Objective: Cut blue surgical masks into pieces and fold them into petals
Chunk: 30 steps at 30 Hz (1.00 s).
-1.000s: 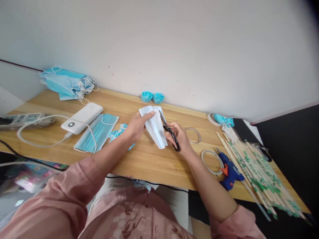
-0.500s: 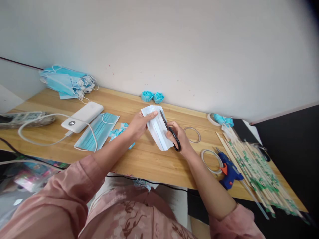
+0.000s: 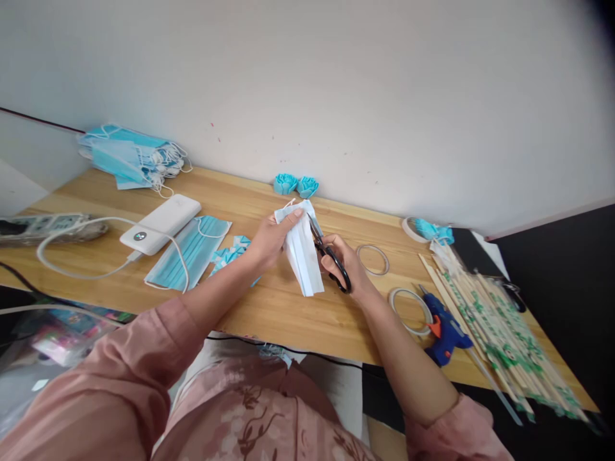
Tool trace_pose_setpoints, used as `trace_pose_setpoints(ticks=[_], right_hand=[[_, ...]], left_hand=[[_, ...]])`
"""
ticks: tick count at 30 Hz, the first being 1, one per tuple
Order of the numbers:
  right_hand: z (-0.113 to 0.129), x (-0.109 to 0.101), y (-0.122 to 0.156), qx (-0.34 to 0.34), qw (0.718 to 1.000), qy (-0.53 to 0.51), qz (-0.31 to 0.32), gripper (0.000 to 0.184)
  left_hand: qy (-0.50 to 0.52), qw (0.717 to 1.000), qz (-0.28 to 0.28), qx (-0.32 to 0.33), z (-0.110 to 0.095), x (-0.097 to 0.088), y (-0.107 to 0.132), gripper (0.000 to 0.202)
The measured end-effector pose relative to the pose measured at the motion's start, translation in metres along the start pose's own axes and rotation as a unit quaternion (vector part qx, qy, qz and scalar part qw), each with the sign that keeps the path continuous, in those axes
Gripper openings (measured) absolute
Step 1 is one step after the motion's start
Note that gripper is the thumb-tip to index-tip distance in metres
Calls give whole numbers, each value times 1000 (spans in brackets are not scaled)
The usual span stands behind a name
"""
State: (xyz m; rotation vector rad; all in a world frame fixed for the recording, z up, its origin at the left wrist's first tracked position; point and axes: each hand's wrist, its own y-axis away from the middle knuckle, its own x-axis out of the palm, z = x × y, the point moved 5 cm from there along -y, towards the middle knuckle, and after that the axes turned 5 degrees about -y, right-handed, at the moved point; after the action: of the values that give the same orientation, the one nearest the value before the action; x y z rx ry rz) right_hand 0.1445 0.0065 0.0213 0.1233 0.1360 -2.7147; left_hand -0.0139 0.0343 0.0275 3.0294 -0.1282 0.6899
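Observation:
Between thumb and fingers, my left hand (image 3: 273,238) pinches the top of a white and pale blue face mask (image 3: 303,259), which hangs down over the table. My right hand (image 3: 350,264) grips black-handled scissors (image 3: 330,255), their blades at the mask's upper right edge. How far the blades are parted is hard to make out. Beside my left forearm lie cut blue and white scraps (image 3: 231,255) and a whole blue face mask (image 3: 196,250). Two blue folded flowers (image 3: 296,185) sit behind the held mask, by the wall.
A white power bank (image 3: 161,224) with a cable and a pile of masks (image 3: 132,157) occupy the left. To the right are tape rolls (image 3: 373,260), a blue glue gun (image 3: 448,333) and wrapped wooden sticks (image 3: 509,339). A power strip (image 3: 52,227) lies far left.
The held mask has swung and narrowed, its lower end shifting left. The scissors stay at its upper right edge, slightly nearer the top. Both hands have barely moved.

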Motion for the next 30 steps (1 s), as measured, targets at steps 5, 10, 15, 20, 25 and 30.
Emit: trace_pose_setpoints(ticks=[5, 10, 15, 20, 25, 30], right_hand=[[5, 0, 0, -22, 1000, 20, 3, 61], [4, 0, 3, -15, 1000, 26, -4, 60], [7, 1, 4, -5, 1000, 26, -11, 63], [13, 1, 4, -10, 998, 46, -29, 62], [14, 0, 3, -28, 997, 66, -35, 60], [13, -1, 3, -42, 996, 69, -39, 56]], left_hand=[[23, 1000, -7, 9, 1, 4, 1, 41], [32, 999, -11, 4, 8, 6, 2, 43], [29, 999, -9, 7, 10, 8, 3, 52], [17, 1000, -7, 2, 9, 11, 7, 54], [13, 1000, -7, 10, 14, 10, 7, 54], [12, 1000, -4, 15, 17, 9, 5, 53]])
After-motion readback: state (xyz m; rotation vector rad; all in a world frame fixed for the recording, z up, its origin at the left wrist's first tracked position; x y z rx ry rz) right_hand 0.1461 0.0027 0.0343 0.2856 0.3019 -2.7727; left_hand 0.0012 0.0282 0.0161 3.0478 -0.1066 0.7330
